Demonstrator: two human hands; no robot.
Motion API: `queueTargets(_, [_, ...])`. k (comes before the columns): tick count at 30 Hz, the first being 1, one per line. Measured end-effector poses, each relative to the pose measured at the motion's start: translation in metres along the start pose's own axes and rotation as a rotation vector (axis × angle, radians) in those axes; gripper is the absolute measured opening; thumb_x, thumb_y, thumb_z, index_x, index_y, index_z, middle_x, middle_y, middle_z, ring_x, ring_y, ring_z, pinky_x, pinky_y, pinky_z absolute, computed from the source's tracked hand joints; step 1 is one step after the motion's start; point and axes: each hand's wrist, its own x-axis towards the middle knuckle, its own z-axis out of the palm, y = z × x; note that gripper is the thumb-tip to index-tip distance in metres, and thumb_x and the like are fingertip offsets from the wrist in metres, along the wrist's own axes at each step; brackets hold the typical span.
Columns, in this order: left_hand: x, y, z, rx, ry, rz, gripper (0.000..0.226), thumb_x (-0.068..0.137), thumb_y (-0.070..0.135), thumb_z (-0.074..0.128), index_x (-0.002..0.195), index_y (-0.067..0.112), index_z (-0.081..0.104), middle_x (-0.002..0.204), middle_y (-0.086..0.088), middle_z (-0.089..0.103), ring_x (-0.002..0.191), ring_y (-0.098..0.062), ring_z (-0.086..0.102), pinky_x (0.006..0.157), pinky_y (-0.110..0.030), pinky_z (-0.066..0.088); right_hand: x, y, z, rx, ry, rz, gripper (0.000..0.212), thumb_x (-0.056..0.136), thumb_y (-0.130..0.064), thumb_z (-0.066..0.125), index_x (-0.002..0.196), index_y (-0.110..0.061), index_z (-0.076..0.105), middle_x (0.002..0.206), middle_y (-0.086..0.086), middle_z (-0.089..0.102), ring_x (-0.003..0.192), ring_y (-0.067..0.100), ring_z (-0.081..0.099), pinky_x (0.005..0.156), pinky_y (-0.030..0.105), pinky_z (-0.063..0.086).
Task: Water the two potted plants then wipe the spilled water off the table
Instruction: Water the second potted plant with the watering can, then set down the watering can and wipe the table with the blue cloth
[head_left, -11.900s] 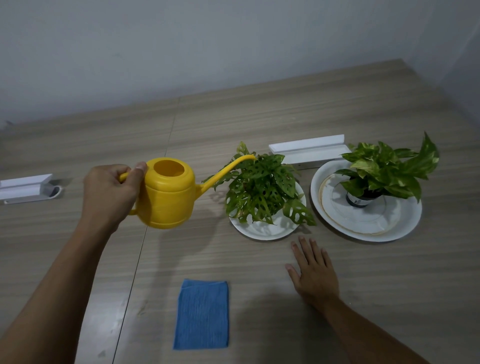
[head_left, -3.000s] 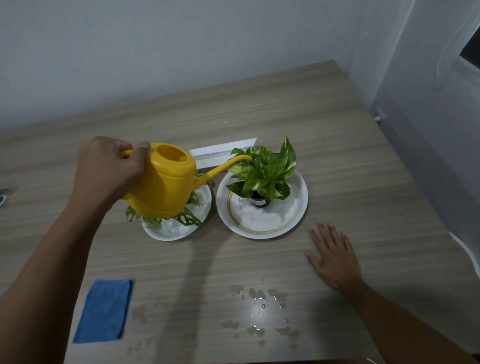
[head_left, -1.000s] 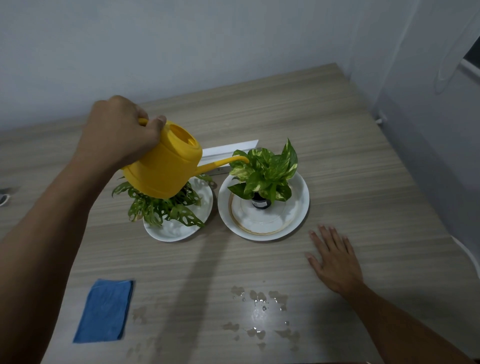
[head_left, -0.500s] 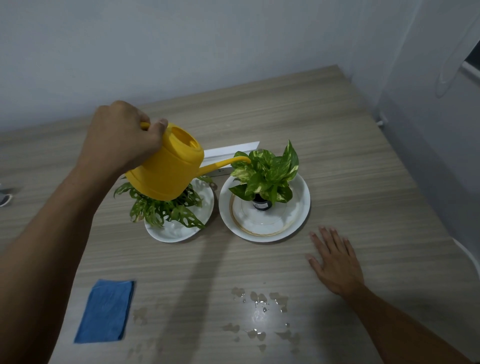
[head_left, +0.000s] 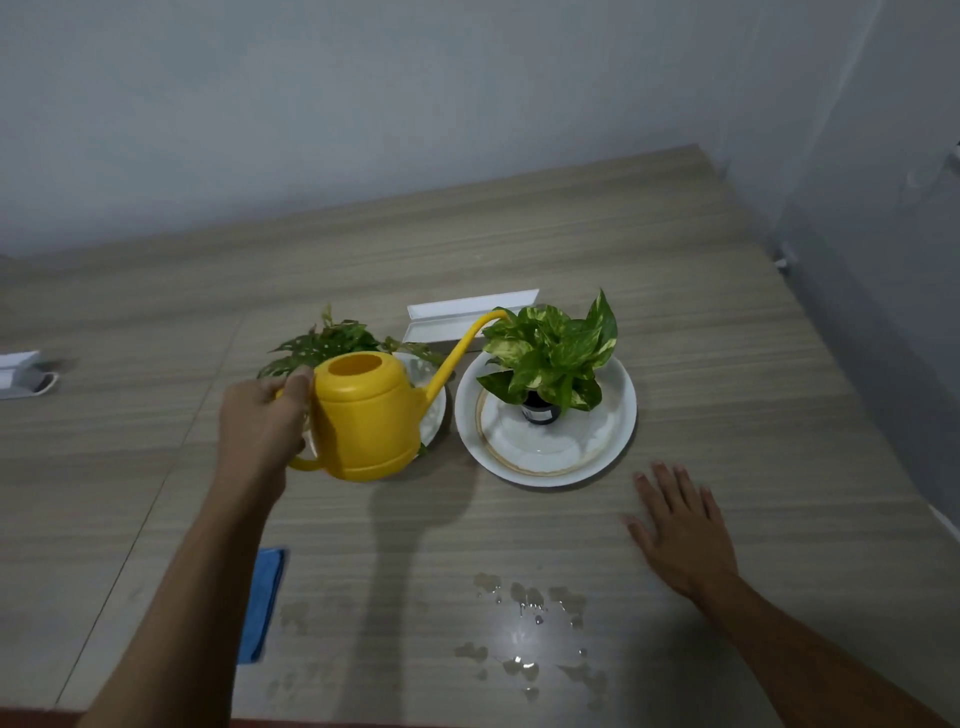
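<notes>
My left hand (head_left: 260, 431) grips the handle of the yellow watering can (head_left: 366, 415), which is held level above the table, its spout tip beside the leaves of the right plant (head_left: 553, 351). That plant stands in a small dark pot on a large white plate (head_left: 613, 441). The left plant (head_left: 322, 348) and its white plate (head_left: 434, 410) are partly hidden behind the can. My right hand (head_left: 680, 535) lies flat on the table with fingers spread, right of the spilled water (head_left: 524, 634). A blue cloth (head_left: 265, 603) lies at the near left, half covered by my forearm.
A white rail-like piece (head_left: 467, 317) lies behind the plants. Another white object (head_left: 21, 371) sits at the far left edge. The table's right edge (head_left: 852, 395) runs close to a grey wall. Smaller wet patches (head_left: 296, 613) lie beside the cloth.
The watering can has come down and back from its tilted pouring pose to level, and now hangs lower and nearer me. My right hand has stayed flat on the table.
</notes>
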Motion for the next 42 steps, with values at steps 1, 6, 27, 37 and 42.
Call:
queueTargets(1, [-0.004, -0.007, -0.001, -0.057, 0.005, -0.033, 0.048, 0.100, 0.025, 0.057, 0.059, 0.002, 0.046, 0.050, -0.006, 0.039, 0.050, -0.020, 0.035, 0.055, -0.038, 0.034, 0.000, -0.002, -0.001, 0.004, -0.004, 0.004, 0.069, 0.096, -0.061, 0.026, 0.156, -0.032, 0.009, 0.166, -0.004, 0.002, 0.152, 0.017, -0.004, 0.121, 0.043, 0.001])
queueTargets(6, [-0.027, -0.040, -0.019, -0.244, 0.075, -0.112, 0.047, 0.101, 0.022, 0.056, 0.056, 0.013, 0.047, 0.040, 0.011, 0.038, 0.050, -0.021, 0.035, 0.053, -0.030, 0.033, -0.009, -0.027, -0.014, 0.066, 0.169, -0.025, 0.050, 0.097, -0.036, 0.048, 0.137, -0.008, 0.054, 0.148, 0.014, 0.049, 0.140, 0.030, 0.041, 0.115, 0.050, 0.025])
queueTargets(27, [-0.059, -0.281, -0.245, -0.107, 0.520, -0.263, 0.044, 0.096, 0.033, 0.053, 0.059, 0.010, 0.048, 0.060, -0.012, 0.046, 0.058, -0.026, 0.044, 0.060, -0.035, 0.038, -0.033, -0.335, 0.007, 0.059, 0.100, -0.335, 0.047, 0.093, -0.037, 0.053, 0.131, -0.010, 0.057, 0.140, 0.014, 0.053, 0.129, 0.030, 0.048, 0.106, 0.044, 0.037])
queueTargets(37, [-0.042, -0.365, -0.266, 0.030, 0.511, -0.366, 0.048, 0.104, 0.028, 0.044, 0.072, -0.006, 0.051, 0.072, -0.022, 0.054, 0.069, -0.026, 0.048, 0.062, -0.036, 0.035, -0.019, -0.411, 0.036, 0.059, 0.059, -0.317, 0.055, 0.094, -0.042, 0.050, 0.142, -0.015, 0.044, 0.151, 0.013, 0.038, 0.139, 0.029, 0.034, 0.112, 0.046, 0.028])
queueTargets(42, [-0.037, -0.382, -0.258, 0.059, 0.553, -0.405, 0.046, 0.103, 0.031, 0.043, 0.070, -0.001, 0.046, 0.064, -0.007, 0.044, 0.062, -0.019, 0.039, 0.057, -0.034, 0.031, -0.005, -0.412, 0.042, 0.051, 0.070, -0.289, 0.055, 0.093, -0.047, 0.039, 0.142, -0.020, 0.042, 0.152, 0.008, 0.038, 0.139, 0.028, 0.032, 0.111, 0.051, 0.030])
